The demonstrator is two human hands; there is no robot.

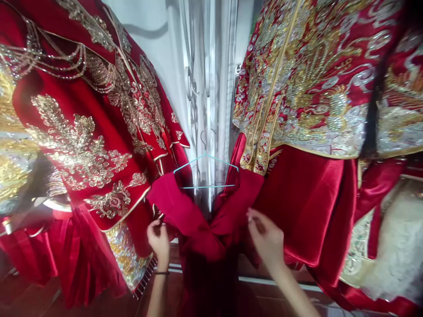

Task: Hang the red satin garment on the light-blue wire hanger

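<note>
A plain dark red garment (201, 229) hangs on a light blue wire hanger (205, 169) in the middle, in front of a white curtain. My left hand (158, 240) pinches the garment's left edge near the shoulder. My right hand (266, 237) grips the cloth on its right side. A thin dark band sits on my left wrist.
A red gown with gold and silver embroidery (82, 145) hangs at the left. Another embroidered red jacket over a red satin skirt (307, 110) hangs at the right. A white sheer curtain (205, 75) is behind. White lace fabric (396, 246) shows at far right. Reddish wood floor lies below.
</note>
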